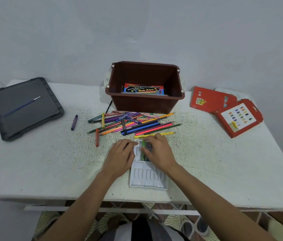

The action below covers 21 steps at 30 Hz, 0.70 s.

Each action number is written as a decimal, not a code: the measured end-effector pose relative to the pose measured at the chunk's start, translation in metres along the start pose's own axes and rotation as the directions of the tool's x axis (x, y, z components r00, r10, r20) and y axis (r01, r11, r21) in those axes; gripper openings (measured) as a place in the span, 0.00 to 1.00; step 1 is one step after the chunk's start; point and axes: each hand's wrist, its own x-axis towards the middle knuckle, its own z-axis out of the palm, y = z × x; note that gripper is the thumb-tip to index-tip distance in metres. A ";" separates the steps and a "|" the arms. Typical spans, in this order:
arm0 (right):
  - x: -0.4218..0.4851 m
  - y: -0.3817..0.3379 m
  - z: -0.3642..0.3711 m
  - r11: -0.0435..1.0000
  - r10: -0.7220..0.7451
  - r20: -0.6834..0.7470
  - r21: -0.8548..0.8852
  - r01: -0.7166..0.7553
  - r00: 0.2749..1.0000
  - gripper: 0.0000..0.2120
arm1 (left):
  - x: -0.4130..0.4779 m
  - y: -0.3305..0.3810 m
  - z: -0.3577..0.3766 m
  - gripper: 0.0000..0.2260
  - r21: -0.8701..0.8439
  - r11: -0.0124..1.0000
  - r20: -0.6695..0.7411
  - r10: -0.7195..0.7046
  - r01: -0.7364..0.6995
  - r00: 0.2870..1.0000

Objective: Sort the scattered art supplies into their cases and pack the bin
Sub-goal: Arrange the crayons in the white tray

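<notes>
Lying at the near middle of the speckled white table (50,162), a white moulded crayon tray (147,178) points lengthwise away from the person; its near row of slots is bare, while its far row holds a few dark crayons (148,147), partly hidden by the hands. The left hand (119,153) rests on the tray's far left corner, fingers close together and nearly straight, pressing on the plastic. The right hand (159,152) covers the far right of the tray, thumb and curled fingers clamped on a green crayon (143,148) that lies in the far row; how deep it sits in its slot cannot be told. Just beyond the right hand's knuckles lies a yellow pencil (154,134); to the left of the hands, an orange crayon (97,137). Farther off is a loose heap of coloured pencils and pens (130,124), crossing one another; a purple crayon (74,122) lies apart to its left. Behind the heap stands the brown bin (146,105), with a water colour box (144,90) lying inside it. At the far left sits a grey lid (26,108) with a blue paintbrush (21,106) on top; at the far right lie two red card cases (238,117), one overlapping the other.
</notes>
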 end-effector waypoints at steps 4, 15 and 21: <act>0.000 0.002 0.006 0.995 0.020 -0.023 -0.100 -0.022 1.000 0.24 | 0.000 0.000 0.000 0.14 -0.008 1.000 -0.010 0.004 -0.004 1.000; -0.016 0.018 0.009 0.992 -0.044 -0.127 -0.125 0.028 0.991 0.26 | -0.001 -0.001 0.000 0.14 0.005 1.000 0.000 0.007 -0.007 1.000; -0.036 0.040 0.000 0.972 -0.214 -0.160 -0.136 0.193 0.964 0.18 | 0.000 -0.002 0.001 0.15 -0.054 0.998 -0.012 -0.022 0.022 1.000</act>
